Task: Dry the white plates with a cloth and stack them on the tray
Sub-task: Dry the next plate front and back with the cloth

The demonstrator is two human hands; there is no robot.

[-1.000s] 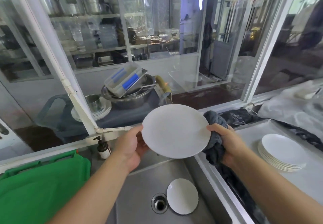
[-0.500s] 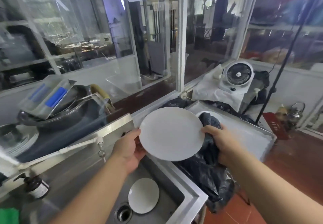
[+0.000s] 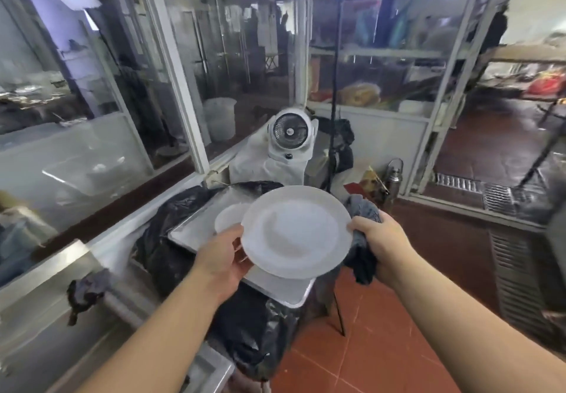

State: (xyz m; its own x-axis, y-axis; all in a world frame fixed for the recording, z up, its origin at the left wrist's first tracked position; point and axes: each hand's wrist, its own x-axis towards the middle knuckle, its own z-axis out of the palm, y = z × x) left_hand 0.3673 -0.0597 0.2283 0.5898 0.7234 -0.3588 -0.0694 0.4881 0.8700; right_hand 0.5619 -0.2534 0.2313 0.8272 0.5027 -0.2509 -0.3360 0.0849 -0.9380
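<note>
A white plate (image 3: 295,231) faces up between my hands, held above the metal tray (image 3: 196,228). My left hand (image 3: 222,262) grips the plate's left rim. On the plate's right side, my right hand (image 3: 381,244) clutches a dark grey cloth (image 3: 363,258), its fingers against the rim. A stack of white plates (image 3: 228,219) sits on the tray, mostly hidden behind the held plate.
The tray rests on a stand wrapped in black plastic bags (image 3: 251,325). A white fan (image 3: 290,133) stands behind it, with a black pole (image 3: 333,117) beside. The steel sink counter (image 3: 46,300) lies at the left. Red tiled floor (image 3: 361,356) spreads below.
My view has swung right, away from the sink towards the tray. The plate has moved over the tray and now faces up. Both hands keep their hold.
</note>
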